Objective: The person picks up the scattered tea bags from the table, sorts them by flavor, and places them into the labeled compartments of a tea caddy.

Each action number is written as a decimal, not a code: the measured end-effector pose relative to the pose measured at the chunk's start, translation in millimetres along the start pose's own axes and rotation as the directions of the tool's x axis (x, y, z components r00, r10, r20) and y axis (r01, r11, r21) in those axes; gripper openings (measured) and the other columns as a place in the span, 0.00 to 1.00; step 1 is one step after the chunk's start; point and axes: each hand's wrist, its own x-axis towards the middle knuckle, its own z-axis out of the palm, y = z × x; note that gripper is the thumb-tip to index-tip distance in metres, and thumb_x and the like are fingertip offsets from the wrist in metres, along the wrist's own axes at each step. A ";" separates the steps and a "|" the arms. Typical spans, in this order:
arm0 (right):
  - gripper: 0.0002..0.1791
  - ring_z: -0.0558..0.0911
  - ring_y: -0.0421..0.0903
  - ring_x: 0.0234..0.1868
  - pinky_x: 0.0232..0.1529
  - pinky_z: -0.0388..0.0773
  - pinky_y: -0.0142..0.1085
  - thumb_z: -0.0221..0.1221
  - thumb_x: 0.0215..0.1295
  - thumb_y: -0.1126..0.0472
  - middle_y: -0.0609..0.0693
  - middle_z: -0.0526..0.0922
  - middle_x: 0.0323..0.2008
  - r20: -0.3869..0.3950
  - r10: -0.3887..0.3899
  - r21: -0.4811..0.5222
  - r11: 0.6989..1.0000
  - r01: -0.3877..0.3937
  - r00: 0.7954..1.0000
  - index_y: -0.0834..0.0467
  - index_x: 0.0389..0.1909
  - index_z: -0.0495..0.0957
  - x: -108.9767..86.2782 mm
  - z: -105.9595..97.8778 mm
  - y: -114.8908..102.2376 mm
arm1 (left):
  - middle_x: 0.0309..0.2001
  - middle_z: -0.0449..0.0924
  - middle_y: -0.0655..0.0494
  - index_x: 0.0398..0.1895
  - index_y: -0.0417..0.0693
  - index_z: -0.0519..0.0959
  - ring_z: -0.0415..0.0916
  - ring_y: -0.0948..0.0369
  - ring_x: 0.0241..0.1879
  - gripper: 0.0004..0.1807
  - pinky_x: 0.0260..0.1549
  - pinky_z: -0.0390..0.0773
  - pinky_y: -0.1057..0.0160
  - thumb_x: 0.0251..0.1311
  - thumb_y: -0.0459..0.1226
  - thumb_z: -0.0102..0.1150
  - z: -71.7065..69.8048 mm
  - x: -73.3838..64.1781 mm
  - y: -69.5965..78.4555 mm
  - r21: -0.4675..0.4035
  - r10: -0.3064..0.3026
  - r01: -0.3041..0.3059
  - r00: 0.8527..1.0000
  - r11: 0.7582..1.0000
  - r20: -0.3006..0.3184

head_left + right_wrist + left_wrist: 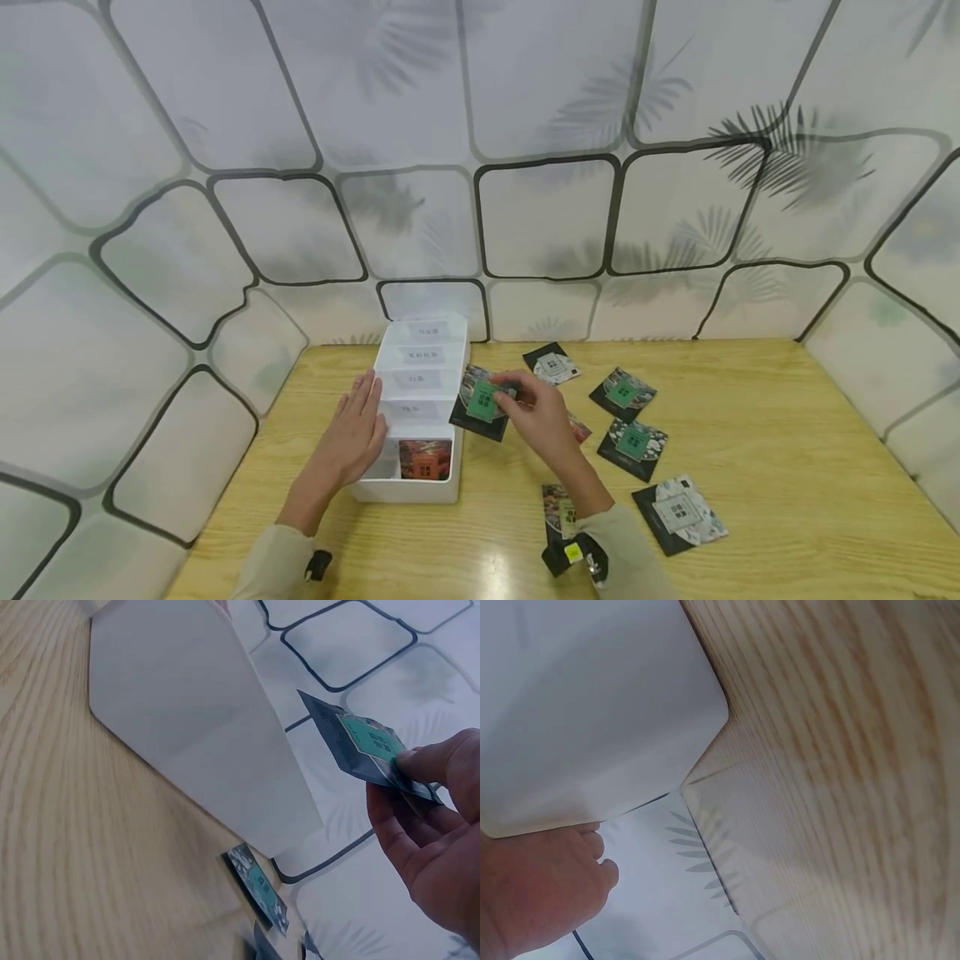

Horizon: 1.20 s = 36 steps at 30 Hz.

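Note:
A white divided box (405,492) with labelled compartments stands on the table. My left hand (345,437) rests along its left rim with the fingers straight. In the left wrist view, that hand (547,885) lies against the box's side (600,720). Between thumb and fingers, my right hand (536,412) pinches a flat dark sachet with a green label (481,402), close by the box's right edge. The right wrist view shows the sachet (367,746) raised above the table and tilted. A red sachet (425,461) sits in the nearest compartment.
Several sachets lie right of the box: two green-labelled ones (622,393), a white-labelled one (551,364) at the back and another (680,514) at the front right. My right arm partly covers a red sachet (580,428) and a patterned one (557,504). A patterned wall (547,217) encloses the wooden table.

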 end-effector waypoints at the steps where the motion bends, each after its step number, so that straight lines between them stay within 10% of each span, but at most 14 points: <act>1: 0.11 0.87 0.50 0.39 0.37 0.83 0.31 0.65 0.69 0.66 0.51 0.87 0.49 -0.001 -0.004 0.009 1.000 0.004 1.000 0.56 0.50 0.86 1.3 1.1 -0.9 | 0.80 0.45 0.32 0.77 0.24 0.51 0.43 0.37 0.79 0.32 0.74 0.48 0.37 0.77 0.35 0.37 0.2 -0.1 -0.1 0.000 -0.001 0.001 1.000 1.000 0.000; 36: 0.13 0.87 0.46 0.39 0.37 0.85 0.34 0.61 0.69 0.72 0.53 0.87 0.47 0.070 -0.180 -0.095 0.978 0.186 0.981 0.58 0.51 0.85 30.0 40.9 -22.4 | 0.80 0.48 0.35 0.78 0.26 0.53 0.44 0.39 0.79 0.31 0.74 0.50 0.36 0.77 0.36 0.38 -0.9 -1.2 0.7 0.024 -0.002 0.002 1.000 1.000 -0.004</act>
